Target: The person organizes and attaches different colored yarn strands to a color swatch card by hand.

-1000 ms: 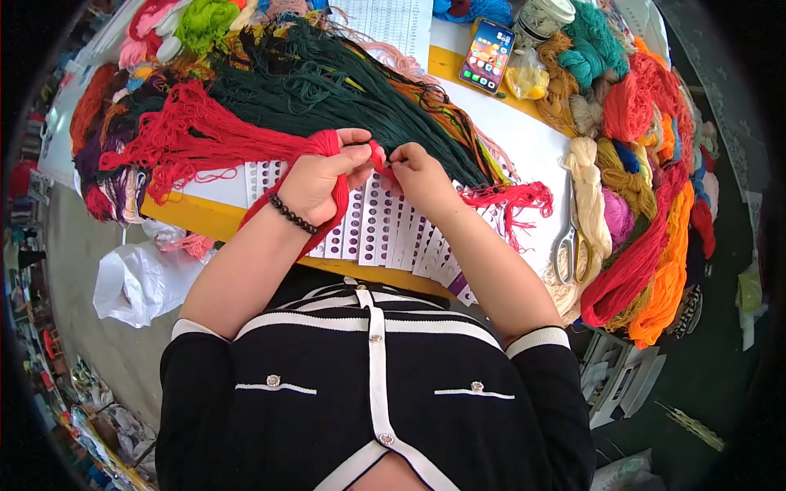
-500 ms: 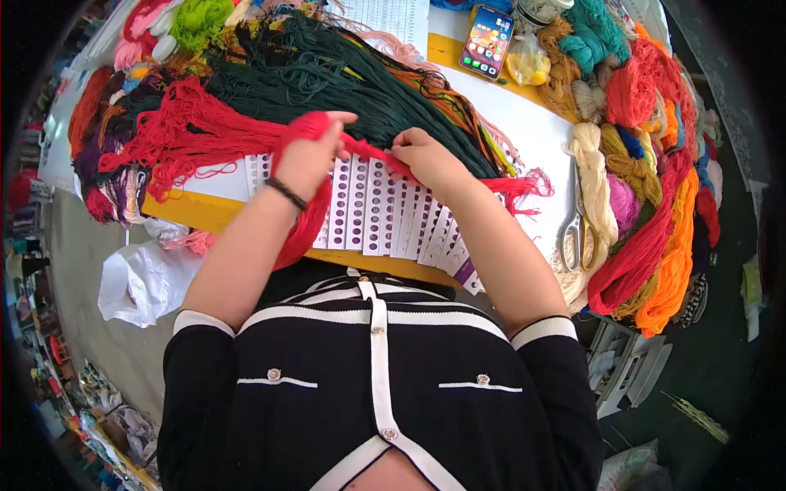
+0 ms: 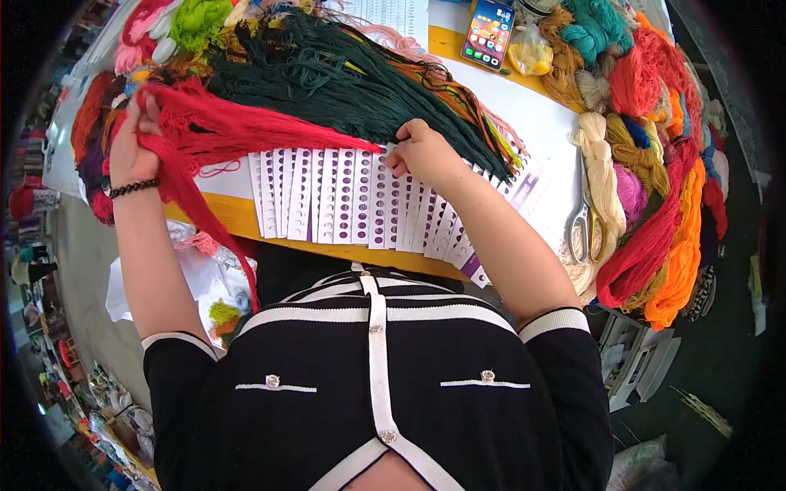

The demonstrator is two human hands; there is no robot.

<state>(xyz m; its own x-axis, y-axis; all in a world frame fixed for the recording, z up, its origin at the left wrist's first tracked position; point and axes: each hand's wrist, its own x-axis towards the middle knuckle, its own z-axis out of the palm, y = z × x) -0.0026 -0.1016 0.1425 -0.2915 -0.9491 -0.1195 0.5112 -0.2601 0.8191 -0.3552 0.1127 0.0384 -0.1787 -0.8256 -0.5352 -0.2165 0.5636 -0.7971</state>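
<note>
Head view: upper left of frame, the left hand (image 3: 135,147) has its grip closed round the long red yarn bundle (image 3: 246,131), pulled taut toward centre. There the right hand (image 3: 422,153) pinches its tapered end, fingertips tight, over fanned white punched cards (image 3: 344,196) on the bench (image 3: 540,131), just below the dark green yarn skein (image 3: 344,78).

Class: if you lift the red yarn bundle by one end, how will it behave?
Probably floppy: the red yarn bundle hangs limp below the left hand. Likely light: the right hand pinches its end with fingertips alone. Its loose frayed strands may snag or tangle.
</note>
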